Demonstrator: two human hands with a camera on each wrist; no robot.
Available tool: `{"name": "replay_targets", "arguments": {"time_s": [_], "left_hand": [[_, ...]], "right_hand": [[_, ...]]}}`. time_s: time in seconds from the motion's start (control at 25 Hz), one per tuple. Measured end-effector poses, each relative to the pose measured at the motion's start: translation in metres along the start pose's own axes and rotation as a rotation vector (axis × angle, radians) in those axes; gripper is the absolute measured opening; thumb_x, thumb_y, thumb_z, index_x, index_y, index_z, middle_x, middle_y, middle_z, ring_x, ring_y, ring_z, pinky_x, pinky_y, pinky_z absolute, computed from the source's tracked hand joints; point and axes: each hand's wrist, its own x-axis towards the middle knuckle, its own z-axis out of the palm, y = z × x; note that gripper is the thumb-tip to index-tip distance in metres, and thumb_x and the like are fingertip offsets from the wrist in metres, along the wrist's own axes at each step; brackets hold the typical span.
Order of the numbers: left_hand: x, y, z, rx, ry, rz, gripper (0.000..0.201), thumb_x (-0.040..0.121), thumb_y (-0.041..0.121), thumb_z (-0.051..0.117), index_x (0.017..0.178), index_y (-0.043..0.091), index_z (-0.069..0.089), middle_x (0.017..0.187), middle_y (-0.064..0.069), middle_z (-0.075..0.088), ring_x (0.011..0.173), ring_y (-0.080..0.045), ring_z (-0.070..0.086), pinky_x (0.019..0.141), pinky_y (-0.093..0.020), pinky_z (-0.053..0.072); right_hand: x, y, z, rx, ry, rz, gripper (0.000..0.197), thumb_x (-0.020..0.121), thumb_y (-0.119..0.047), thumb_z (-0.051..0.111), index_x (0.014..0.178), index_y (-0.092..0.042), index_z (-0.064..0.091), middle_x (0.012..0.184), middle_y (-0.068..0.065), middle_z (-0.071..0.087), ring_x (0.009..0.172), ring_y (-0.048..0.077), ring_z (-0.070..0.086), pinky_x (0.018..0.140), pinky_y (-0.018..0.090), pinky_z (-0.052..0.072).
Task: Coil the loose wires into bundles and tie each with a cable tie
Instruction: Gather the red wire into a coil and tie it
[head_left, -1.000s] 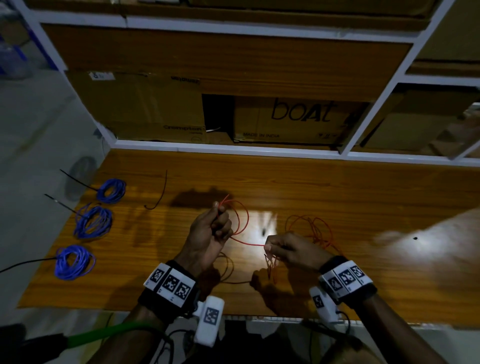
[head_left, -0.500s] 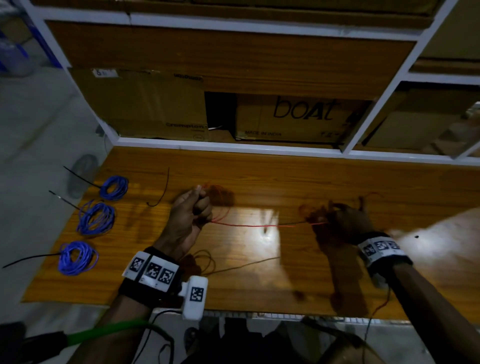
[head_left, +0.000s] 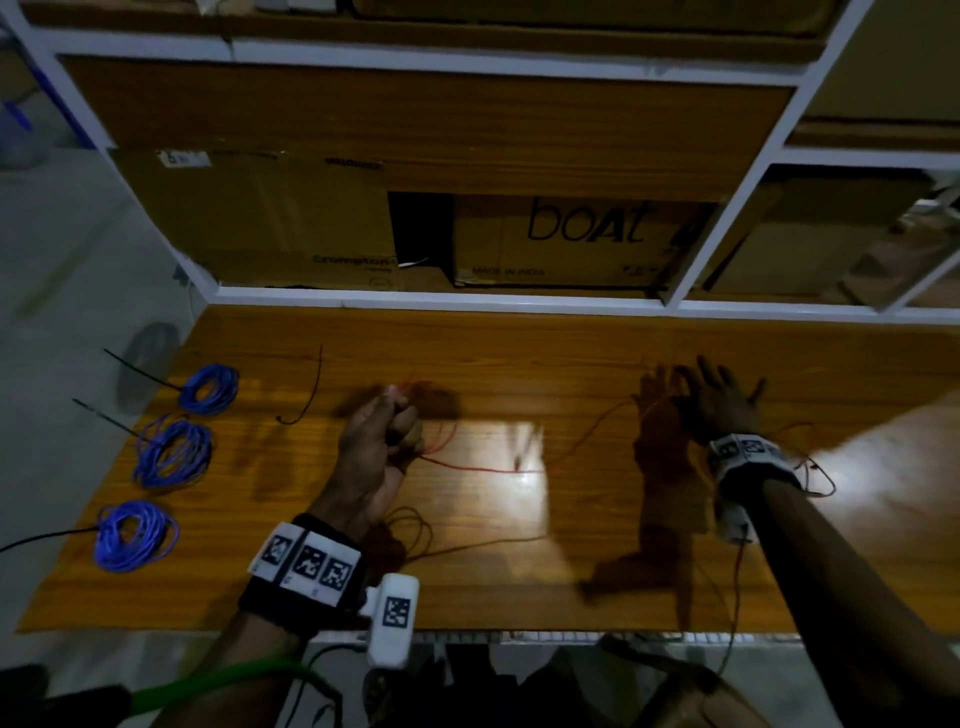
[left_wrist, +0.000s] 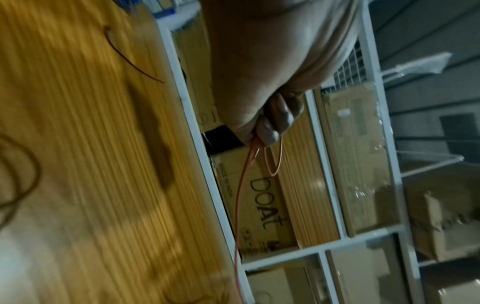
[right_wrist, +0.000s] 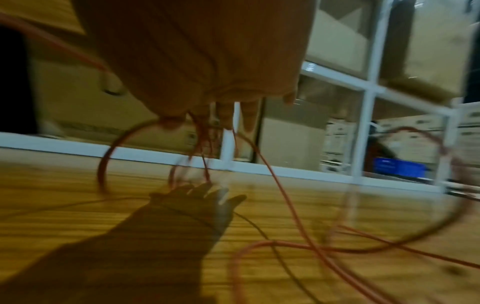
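A dim storeroom: a wooden counter (head_left: 519, 343) runs below white-framed shelving packed with cardboard boxes (head_left: 566, 244). At the counter's left edge lie three blue bundles (head_left: 171, 452), each already coiled, with a dark tie tail sticking out. A spare black tie (head_left: 306, 395) lies loose just right of them.

The red wire (head_left: 483, 469) is the one in hand. The left hand (head_left: 382, 441) is curled into a fist, thumb and fingers (left_wrist: 275, 121) pinching a few small red loops that hang below the pinch in the left wrist view. A second ago both hands were close together at the middle of the counter; since then the right hand (head_left: 724, 400) has swung far out to the right, and the wire that sagged between them now runs as a long strand across the bright patch of wood. The right hand's fingers (right_wrist: 246, 115) are spread and nearly straight, with red strands draped over and between them rather than gripped; blur hides exactly how they thread. More slack trails round the right wrist and over the counter's front edge.

This looks like drawing out a fresh length and shaking tangles free before the next turn is laid onto the left hand's coil. The red coil is only begun, so tying it comes later.
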Motion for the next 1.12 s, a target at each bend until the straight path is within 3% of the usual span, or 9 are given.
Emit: {"name": "replay_targets", "arguments": {"time_s": [0.16, 0.28, 0.44, 0.56, 0.64, 0.72, 0.96, 1.04, 1.12], "left_hand": [[0.000, -0.016, 0.022, -0.023, -0.078, -0.032, 0.027, 0.105, 0.030, 0.039, 0.085, 0.016, 0.050, 0.053, 0.008, 0.034, 0.045, -0.006, 0.031, 0.049, -0.020, 0.034], [0.000, -0.017, 0.026, -0.063, -0.090, -0.034, 0.029, 0.107, 0.029, 0.036, 0.086, 0.015, 0.050, 0.054, 0.008, 0.033, 0.045, -0.007, 0.030, 0.047, -0.020, 0.034], [0.001, -0.012, 0.033, -0.125, -0.091, -0.032, 0.028, 0.107, 0.029, 0.036, 0.085, 0.015, 0.048, 0.054, 0.008, 0.032, 0.046, -0.008, 0.029, 0.047, -0.021, 0.032], [0.001, -0.008, 0.038, -0.125, -0.109, -0.024, 0.029, 0.107, 0.029, 0.035, 0.086, 0.014, 0.048, 0.055, 0.008, 0.032, 0.046, -0.008, 0.028, 0.048, -0.021, 0.029], [0.001, -0.003, 0.032, -0.045, -0.148, -0.017, 0.029, 0.107, 0.029, 0.035, 0.086, 0.014, 0.048, 0.056, 0.008, 0.034, 0.047, -0.008, 0.031, 0.049, -0.021, 0.031], [0.000, 0.003, 0.022, 0.123, -0.227, -0.032, 0.028, 0.105, 0.033, 0.040, 0.086, 0.014, 0.049, 0.057, 0.009, 0.038, 0.048, -0.008, 0.033, 0.050, -0.022, 0.031], [-0.017, -0.003, -0.003, 0.781, -0.510, -0.154, 0.033, 0.105, 0.038, 0.043, 0.084, 0.015, 0.056, 0.064, -0.001, 0.044, 0.054, -0.012, 0.038, 0.053, -0.024, 0.032], [-0.020, -0.012, -0.010, 1.089, -0.641, -0.086, 0.032, 0.106, 0.037, 0.042, 0.083, 0.020, 0.057, 0.068, -0.001, 0.051, 0.059, -0.012, 0.045, 0.058, -0.026, 0.038], [-0.020, -0.022, -0.017, 1.298, -0.600, 0.034, 0.031, 0.107, 0.034, 0.040, 0.083, 0.024, 0.057, 0.067, 0.003, 0.055, 0.058, -0.009, 0.049, 0.059, -0.030, 0.038]], "right_hand": [[-0.018, -0.051, 0.002, -0.006, -0.124, -0.194, 0.058, 0.102, -0.043, 0.045, 0.154, -0.037, 0.022, 0.168, -0.002, 0.008, 0.154, 0.028, 0.006, 0.115, 0.075, 0.002], [-0.059, -0.088, -0.018, -0.207, -0.255, -0.470, 0.084, 0.083, -0.071, 0.023, 0.158, -0.040, 0.000, 0.168, -0.005, -0.008, 0.154, 0.030, -0.007, 0.116, 0.070, -0.004], [-0.113, -0.141, -0.041, 0.307, -0.470, -0.744, 0.054, 0.100, -0.049, 0.045, 0.151, -0.037, 0.032, 0.164, -0.002, 0.026, 0.149, 0.017, 0.023, 0.122, 0.053, 0.014], [-0.133, -0.174, -0.019, 0.930, -0.754, -0.731, 0.034, 0.102, -0.052, 0.041, 0.088, -0.041, 0.070, 0.099, 0.016, 0.067, 0.087, 0.014, 0.064, 0.088, 0.024, 0.049], [-0.136, -0.176, 0.000, 1.157, -0.822, -0.602, 0.046, 0.102, -0.048, 0.043, 0.062, -0.029, 0.059, 0.060, 0.011, 0.041, 0.050, 0.016, 0.037, 0.053, 0.023, 0.036], [-0.129, -0.163, 0.008, 1.177, -0.804, -0.491, 0.045, 0.103, -0.043, 0.048, 0.062, -0.025, 0.052, 0.056, 0.001, 0.031, 0.045, 0.012, 0.025, 0.047, 0.024, 0.023], [-0.085, -0.118, 0.000, 0.620, -0.645, -0.657, 0.028, 0.102, -0.011, 0.054, 0.080, -0.026, 0.061, 0.069, -0.017, 0.062, 0.063, -0.008, 0.057, 0.065, 0.014, 0.043], [-0.068, -0.108, 0.000, 0.462, -0.500, -0.606, 0.023, 0.101, -0.012, 0.052, 0.087, -0.026, 0.064, 0.086, -0.010, 0.065, 0.075, -0.002, 0.062, 0.073, 0.023, 0.052], [-0.066, -0.110, -0.007, 0.456, -0.382, -0.563, 0.020, 0.101, -0.016, 0.050, 0.096, -0.017, 0.069, 0.090, -0.003, 0.066, 0.075, 0.002, 0.060, 0.071, 0.014, 0.049]]}}
